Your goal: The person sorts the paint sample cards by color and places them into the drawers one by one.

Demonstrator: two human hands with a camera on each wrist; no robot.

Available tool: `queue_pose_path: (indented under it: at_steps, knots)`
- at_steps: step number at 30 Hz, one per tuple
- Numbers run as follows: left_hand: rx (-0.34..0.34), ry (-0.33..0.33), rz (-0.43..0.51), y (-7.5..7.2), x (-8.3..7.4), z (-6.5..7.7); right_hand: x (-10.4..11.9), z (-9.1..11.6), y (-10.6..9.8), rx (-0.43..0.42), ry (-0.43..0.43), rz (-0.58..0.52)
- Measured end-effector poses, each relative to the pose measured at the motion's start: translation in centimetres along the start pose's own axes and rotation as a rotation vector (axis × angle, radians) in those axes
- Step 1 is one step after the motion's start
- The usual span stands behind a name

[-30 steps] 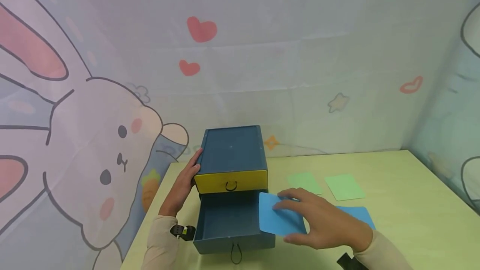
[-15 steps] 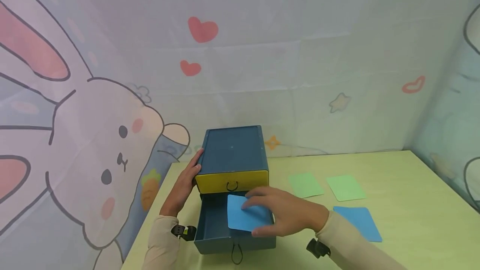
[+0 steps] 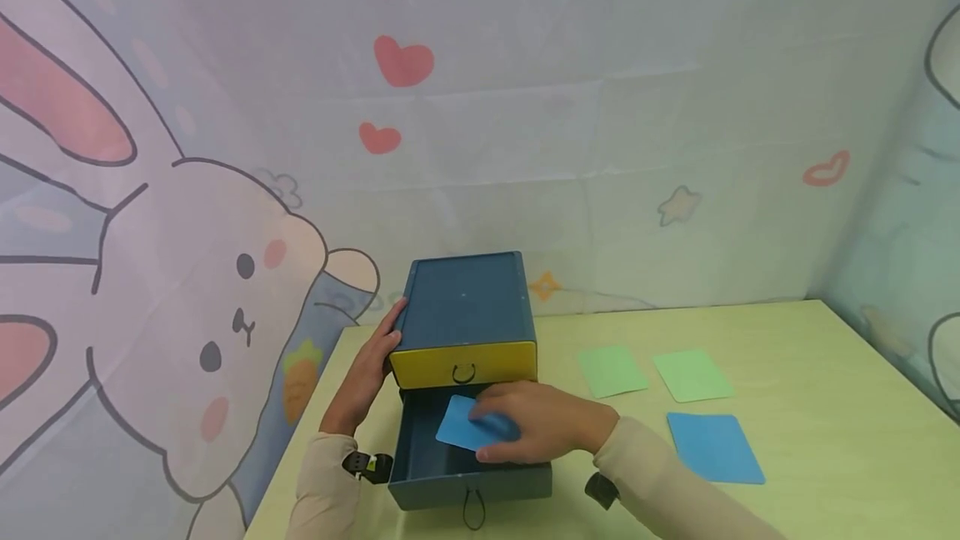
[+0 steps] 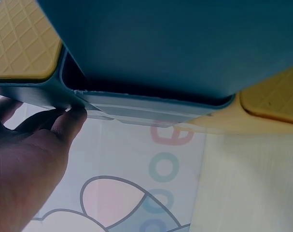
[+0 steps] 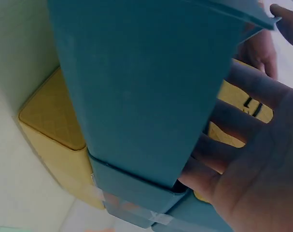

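A dark blue cabinet (image 3: pixel 465 302) has a shut yellow-fronted upper drawer (image 3: pixel 427 367) and a pulled-out blue lower drawer (image 3: pixel 442 492). My left hand (image 3: pixel 367 369) rests against the cabinet's left side; in the left wrist view its fingertips touch the cabinet edge. With thumb and fingers, my right hand (image 3: pixel 543 419) holds a blue paper square (image 3: pixel 456 425) tilted inside the lower drawer. In the right wrist view, the right hand's fingers (image 5: pixel 252 79) reach over the drawer's side wall (image 5: pixel 136 96), and the paper is hidden.
On the pale yellow-green table (image 3: pixel 810 390), right of the cabinet, lie two green paper squares, one nearer (image 3: pixel 612 371) and one farther right (image 3: pixel 692 375). Another blue square (image 3: pixel 716 448) lies in front of them. A printed cloth backdrop (image 3: pixel 637 123) stands behind the table.
My right hand has carried the blue square leftward from the drawer's right side and lowered it into the drawer. The left hand and cabinet stay where they were.
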State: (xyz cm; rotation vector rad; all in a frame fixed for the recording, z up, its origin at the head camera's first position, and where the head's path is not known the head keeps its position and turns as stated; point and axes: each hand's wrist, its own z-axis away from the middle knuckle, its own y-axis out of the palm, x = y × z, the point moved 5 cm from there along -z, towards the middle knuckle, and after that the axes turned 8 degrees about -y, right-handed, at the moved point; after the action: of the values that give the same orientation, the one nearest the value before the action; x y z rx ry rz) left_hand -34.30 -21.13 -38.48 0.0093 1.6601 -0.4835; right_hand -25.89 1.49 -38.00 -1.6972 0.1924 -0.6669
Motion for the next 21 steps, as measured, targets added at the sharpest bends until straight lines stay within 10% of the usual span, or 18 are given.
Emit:
queue_pose_path:
  at_steps: [21]
  knots:
    - [0.001, 0.008, -0.006, -0.1, 0.1, 0.0, -0.8, -2.4, 2.9, 0.089, 0.138, 0.383]
